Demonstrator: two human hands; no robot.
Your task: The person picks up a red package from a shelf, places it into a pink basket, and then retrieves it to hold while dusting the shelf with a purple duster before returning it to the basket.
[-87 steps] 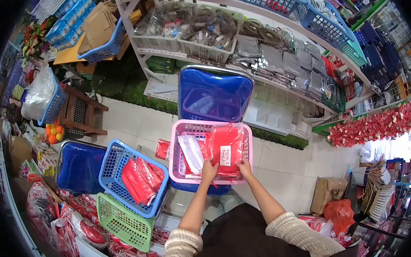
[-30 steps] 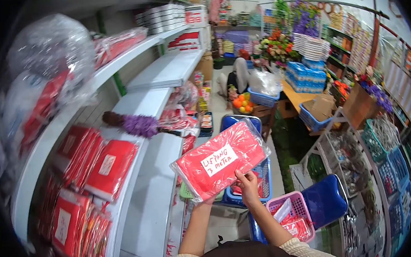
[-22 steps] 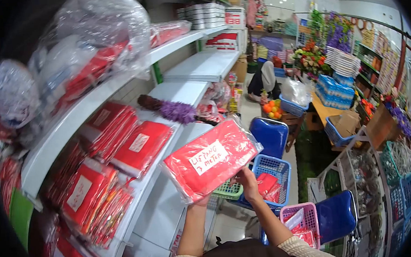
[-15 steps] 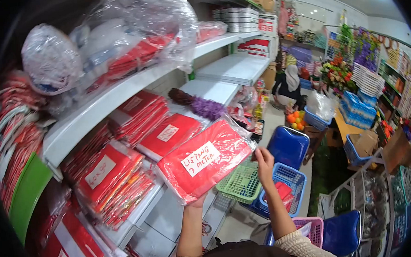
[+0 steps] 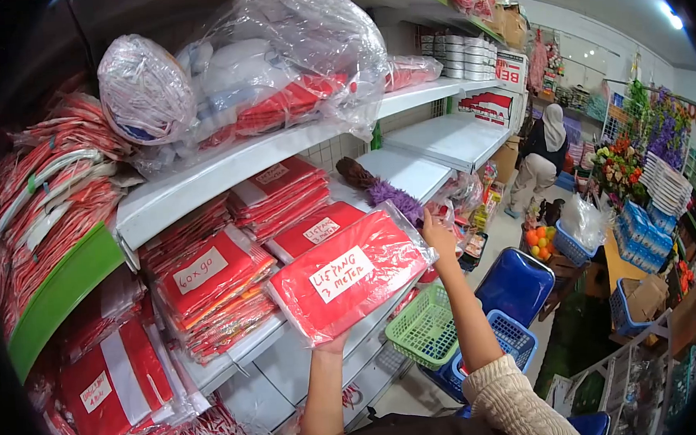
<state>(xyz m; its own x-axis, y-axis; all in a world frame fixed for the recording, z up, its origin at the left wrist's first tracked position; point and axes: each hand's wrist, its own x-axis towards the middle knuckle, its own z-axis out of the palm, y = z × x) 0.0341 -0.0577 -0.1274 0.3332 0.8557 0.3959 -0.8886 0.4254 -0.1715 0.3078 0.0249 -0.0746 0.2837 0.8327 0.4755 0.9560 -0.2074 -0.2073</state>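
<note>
A flat packet of folded red cloth in clear plastic [image 5: 368, 284] is tilted in front of me. Its white handwritten label reads roughly "LISPANG 3 METER". From below, my left hand [image 5: 332, 344] supports the packet's lower edge, with most of its fingers hidden underneath. My right hand [image 5: 440, 240] is closed at the packet's right end, its fingers partly out of sight. Just behind that hand lies a purple fluffy duster [image 5: 395, 199]. Stacked red packets [image 5: 196, 278], one labelled "60x90", sit on the shelf to the left.
White shelving [image 5: 202, 178] runs along the left, carrying a large clear plastic bag [image 5: 299, 61]. Below to the right are a green basket [image 5: 422, 324], a blue basket [image 5: 514, 335] and a blue chair [image 5: 515, 283]. Farther back, another person [image 5: 543, 150] is near the shelves.
My view has turned left, so shelves and baskets sit farther right. My right hand has moved up along the packet's right end. The packet stays on my left hand.
</note>
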